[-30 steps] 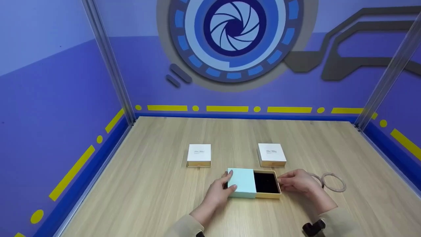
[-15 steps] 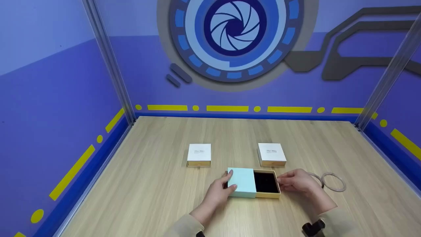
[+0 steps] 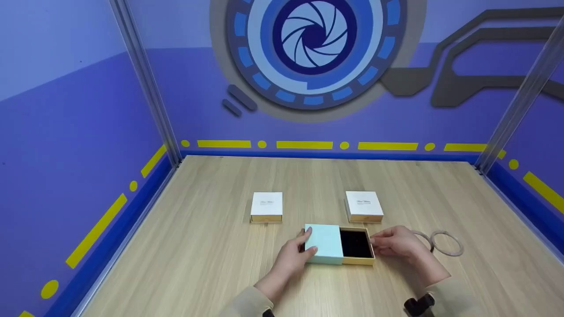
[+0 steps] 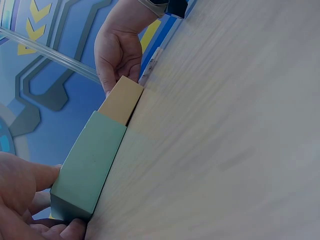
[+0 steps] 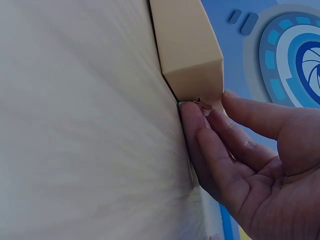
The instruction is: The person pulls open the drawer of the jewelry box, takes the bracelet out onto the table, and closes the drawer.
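A drawer-style gift box lies on the table, with a mint-green sleeve (image 3: 324,241) and a gold-tan drawer (image 3: 359,261) drawn partway out to the right. Black lining (image 3: 357,244) shows inside the drawer. My left hand (image 3: 288,257) grips the sleeve's left end, thumb on its near side and fingers round the far corner. My right hand (image 3: 403,242) is at the drawer's outer end. In the right wrist view, the thumb touches the drawer's edge and curled fingers sit by a small ribbon tab (image 5: 204,106). Part of the fingertips' hold is hidden.
Two small white boxes (image 3: 267,206) with printed lids stand behind the gift box, the other white box (image 3: 364,206) farther right. Two thin rings (image 3: 447,243) lie just right of my right hand, one partly covered by it. Purple-blue panels (image 3: 308,132) enclose the table.
The drawer and my right hand have shifted very slightly left, toward the sleeve. My left hand and the sleeve stay in place.
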A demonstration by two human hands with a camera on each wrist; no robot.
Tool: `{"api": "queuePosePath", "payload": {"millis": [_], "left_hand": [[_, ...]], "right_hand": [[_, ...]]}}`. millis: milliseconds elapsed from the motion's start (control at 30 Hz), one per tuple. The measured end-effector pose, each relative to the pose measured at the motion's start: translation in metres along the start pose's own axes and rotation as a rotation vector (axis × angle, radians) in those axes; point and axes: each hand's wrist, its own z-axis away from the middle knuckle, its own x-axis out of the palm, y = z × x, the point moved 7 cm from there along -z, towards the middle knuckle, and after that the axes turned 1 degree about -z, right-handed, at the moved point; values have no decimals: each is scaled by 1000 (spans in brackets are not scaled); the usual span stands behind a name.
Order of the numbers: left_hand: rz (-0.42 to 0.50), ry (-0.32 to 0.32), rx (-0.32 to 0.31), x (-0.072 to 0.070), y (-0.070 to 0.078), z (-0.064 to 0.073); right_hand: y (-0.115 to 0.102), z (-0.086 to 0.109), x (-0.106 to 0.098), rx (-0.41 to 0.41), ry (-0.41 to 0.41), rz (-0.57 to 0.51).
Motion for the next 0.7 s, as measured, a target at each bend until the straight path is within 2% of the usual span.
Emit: {"api": "queuePosePath", "payload": {"millis": [267, 500, 700], "left_hand": [[15, -3, 7, 0, 1, 1], [14, -5, -1, 0, 0, 1], [16, -6, -7, 0, 0, 1]], "right_hand": [[-2, -1, 4, -9, -25, -52], [-2, -1, 3, 3, 1, 1], [-2, -2, 4, 4, 0, 1]]}}
